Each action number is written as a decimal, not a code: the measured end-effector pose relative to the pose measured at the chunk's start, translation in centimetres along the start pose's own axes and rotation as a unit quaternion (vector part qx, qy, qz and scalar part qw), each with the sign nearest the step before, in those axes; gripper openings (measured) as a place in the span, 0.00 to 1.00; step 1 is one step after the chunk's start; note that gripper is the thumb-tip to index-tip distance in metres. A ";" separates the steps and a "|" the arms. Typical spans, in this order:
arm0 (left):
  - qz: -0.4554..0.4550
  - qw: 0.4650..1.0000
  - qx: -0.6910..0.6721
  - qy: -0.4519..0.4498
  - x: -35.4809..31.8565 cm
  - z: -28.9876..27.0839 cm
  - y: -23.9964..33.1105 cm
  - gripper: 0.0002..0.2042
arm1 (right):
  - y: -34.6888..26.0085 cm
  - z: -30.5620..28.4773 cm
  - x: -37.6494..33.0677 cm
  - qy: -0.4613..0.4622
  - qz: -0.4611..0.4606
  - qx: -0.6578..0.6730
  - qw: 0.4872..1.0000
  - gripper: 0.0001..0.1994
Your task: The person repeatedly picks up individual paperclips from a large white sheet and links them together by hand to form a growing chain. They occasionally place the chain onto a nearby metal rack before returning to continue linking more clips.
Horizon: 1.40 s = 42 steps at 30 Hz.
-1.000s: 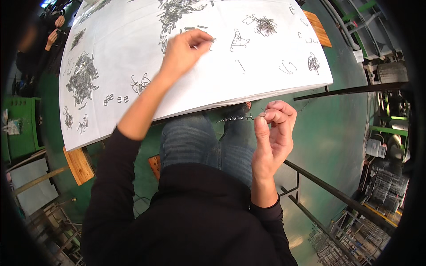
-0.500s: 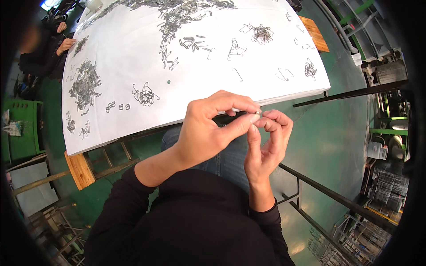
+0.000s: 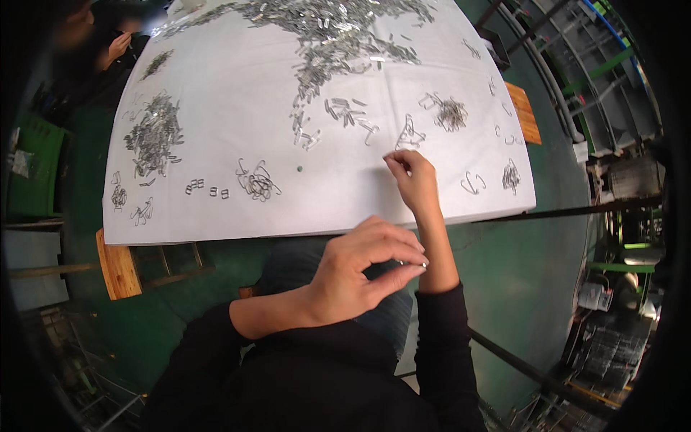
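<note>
My left hand point(image 3: 353, 270) is held in front of my body, below the table's near edge. Its thumb and fingertips pinch a small shiny metal piece point(image 3: 425, 265), mostly hidden by the fingers. Reaching over the white-covered table point(image 3: 345, 212), my right hand point(image 3: 414, 180) has its thumb and forefinger closed together; what they hold, if anything, is too small to make out. Just beyond it lie a few bent wire hooks point(image 3: 410, 133) and a tangled pile of wire hooks point(image 3: 450, 114).
A large heap of flat metal strips point(image 3: 317, 65) spreads across the far table, and another pile point(image 3: 153, 137) lies left. Left of centre are a hook cluster point(image 3: 258, 180), small wire frames point(image 3: 214, 191) and a green bead point(image 3: 299, 168). A co-worker's hand point(image 3: 119, 47) shows far left.
My right hand has left the left hand's fingertips and moved forward over the table. My left hand has come down closer to my body, keeping the small metal piece pinched. The view has shifted.
</note>
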<state>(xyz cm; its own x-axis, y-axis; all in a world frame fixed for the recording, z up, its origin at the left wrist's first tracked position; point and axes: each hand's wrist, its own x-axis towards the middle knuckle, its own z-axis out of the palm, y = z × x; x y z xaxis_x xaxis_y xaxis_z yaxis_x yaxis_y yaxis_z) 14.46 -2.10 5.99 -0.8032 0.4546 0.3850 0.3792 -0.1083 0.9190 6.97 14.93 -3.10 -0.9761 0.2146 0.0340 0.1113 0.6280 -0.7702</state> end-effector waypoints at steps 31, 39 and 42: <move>-0.027 1.000 0.011 0.001 -0.4 0.9 0.7 0.06 | -9.4 -9.4 -15.8 0.131 -0.017 0.456 0.880 0.03; 0.016 1.000 0.023 -0.008 0.6 1.8 -0.1 0.07 | -8.8 -7.5 -16.5 0.211 -0.034 0.423 0.880 0.05; 0.008 0.999 0.027 -0.015 0.6 2.4 -0.1 0.09 | -8.2 -7.2 -16.1 0.228 -0.018 0.410 0.883 0.05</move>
<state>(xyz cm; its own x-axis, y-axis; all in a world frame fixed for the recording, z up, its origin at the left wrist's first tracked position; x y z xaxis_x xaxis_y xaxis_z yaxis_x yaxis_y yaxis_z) 15.06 0.32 5.95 -0.7826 0.4803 0.3961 0.4167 -0.0685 0.9064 23.16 11.73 7.25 -0.7783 0.6027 0.1762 -0.2728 -0.0718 -0.9594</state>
